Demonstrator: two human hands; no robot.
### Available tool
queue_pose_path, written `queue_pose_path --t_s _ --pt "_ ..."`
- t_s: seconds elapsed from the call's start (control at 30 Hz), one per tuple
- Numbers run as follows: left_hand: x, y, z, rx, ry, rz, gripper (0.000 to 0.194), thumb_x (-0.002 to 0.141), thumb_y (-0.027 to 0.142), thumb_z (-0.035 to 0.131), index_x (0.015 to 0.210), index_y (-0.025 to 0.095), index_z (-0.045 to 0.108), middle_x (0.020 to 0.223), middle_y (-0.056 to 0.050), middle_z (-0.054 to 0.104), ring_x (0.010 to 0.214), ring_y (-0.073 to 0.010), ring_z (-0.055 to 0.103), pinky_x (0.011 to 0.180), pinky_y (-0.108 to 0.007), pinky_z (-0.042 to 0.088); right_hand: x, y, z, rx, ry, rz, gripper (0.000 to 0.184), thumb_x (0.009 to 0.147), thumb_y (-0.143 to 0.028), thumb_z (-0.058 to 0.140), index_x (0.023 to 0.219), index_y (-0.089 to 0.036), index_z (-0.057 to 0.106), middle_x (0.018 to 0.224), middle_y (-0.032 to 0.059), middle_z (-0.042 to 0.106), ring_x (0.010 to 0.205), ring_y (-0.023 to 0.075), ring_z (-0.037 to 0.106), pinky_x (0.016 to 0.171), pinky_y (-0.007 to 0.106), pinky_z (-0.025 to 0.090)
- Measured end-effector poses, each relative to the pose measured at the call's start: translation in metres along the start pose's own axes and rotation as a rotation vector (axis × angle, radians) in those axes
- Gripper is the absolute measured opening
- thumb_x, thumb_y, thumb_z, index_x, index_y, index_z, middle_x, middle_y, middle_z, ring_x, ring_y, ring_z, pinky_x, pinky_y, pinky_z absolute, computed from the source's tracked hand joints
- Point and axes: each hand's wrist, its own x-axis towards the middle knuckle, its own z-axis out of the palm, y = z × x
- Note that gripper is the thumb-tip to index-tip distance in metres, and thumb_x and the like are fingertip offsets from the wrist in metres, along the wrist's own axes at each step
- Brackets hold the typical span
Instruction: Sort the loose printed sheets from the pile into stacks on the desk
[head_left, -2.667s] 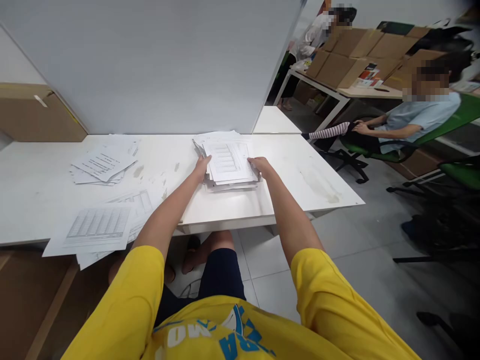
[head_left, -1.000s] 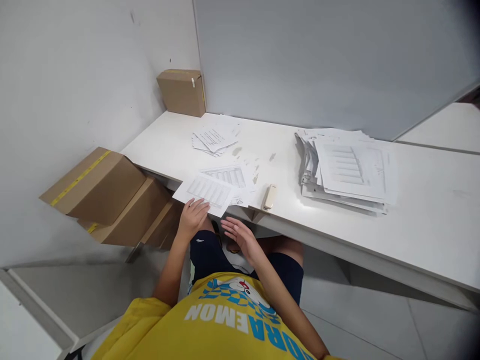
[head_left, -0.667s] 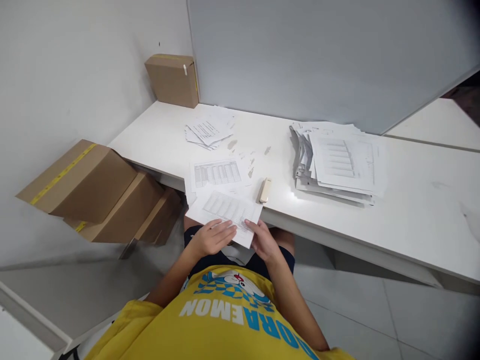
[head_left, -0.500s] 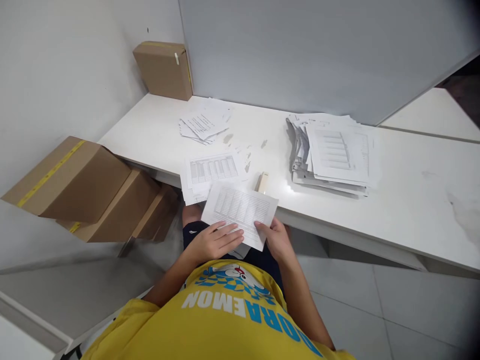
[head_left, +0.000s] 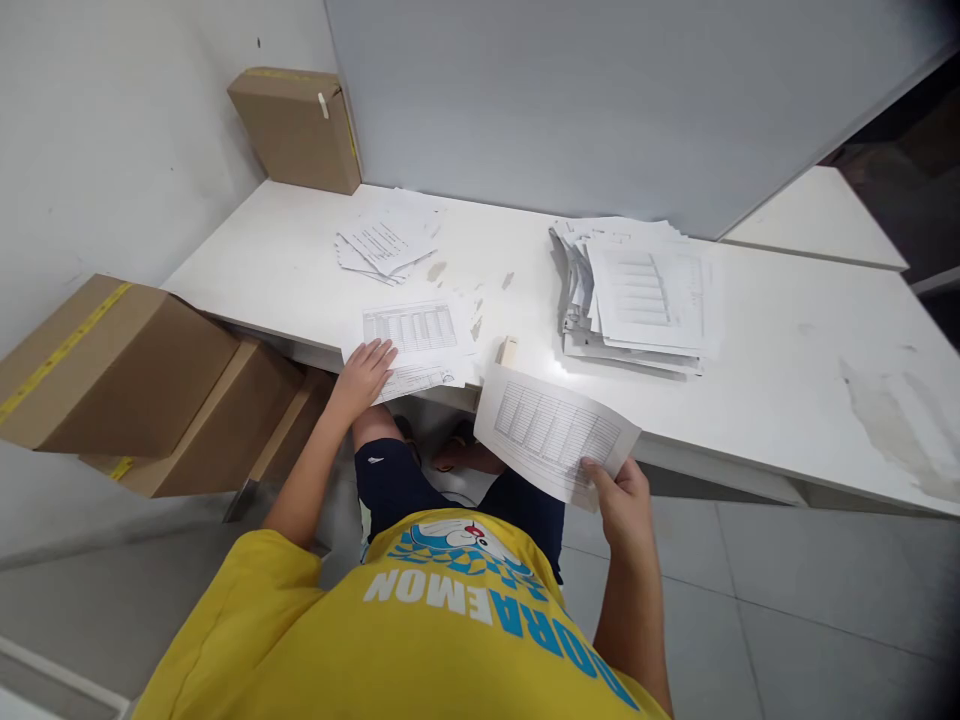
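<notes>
A printed sheet of paper [head_left: 551,430] with a table on it hangs over the desk's front edge, pinched at its lower right by my right hand [head_left: 621,495]. My left hand [head_left: 364,378] lies with fingers extended on the left side of a small pile of printed papers [head_left: 416,330] at the desk edge. Between that pile and the held sheet, a cream-coloured stapler-like object [head_left: 509,351] rests on the desk, its near end hidden by the sheet.
A thick stack of papers [head_left: 645,300] stands on the white desk [head_left: 780,370], to the right. Farther back lie a few loose papers [head_left: 386,245]. One cardboard box [head_left: 296,130] sits in the back corner; several more boxes [head_left: 142,370] are piled at the left.
My right hand has carried the sheet to the right. My left hand has let go of it and moved left onto the small pile. The view has shifted slightly.
</notes>
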Motion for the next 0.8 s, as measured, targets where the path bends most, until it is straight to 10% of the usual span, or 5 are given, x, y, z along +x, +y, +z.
queue_pose_path --t_s 0.4,0.8 --pt "0.034 -0.043 0.000 -0.003 0.005 0.035 0.034 0.098 0.018 0.038 0.120 0.015 0.065 0.131 -0.015 0.065 0.129 -0.0264 0.056 0.102 -0.046 0.048 0.004 0.002 -0.002 -0.023 0.055 -0.008 0.044 0.065 -0.043 0.071 0.099 -0.017 0.071 0.096 0.0070 0.074 0.090 0.0244 0.066 0.082 0.038 0.051" --pt "0.040 -0.022 -0.015 0.075 -0.004 -0.043 0.025 0.094 0.021 0.042 0.102 0.017 0.066 0.104 -0.013 0.072 0.101 -0.0280 0.065 0.082 -0.041 0.048 0.002 0.007 0.002 0.003 -0.025 -0.032 0.043 0.070 -0.043 0.070 0.105 -0.017 0.070 0.103 0.0078 0.074 0.097 0.0253 0.066 0.087 0.040 0.051"
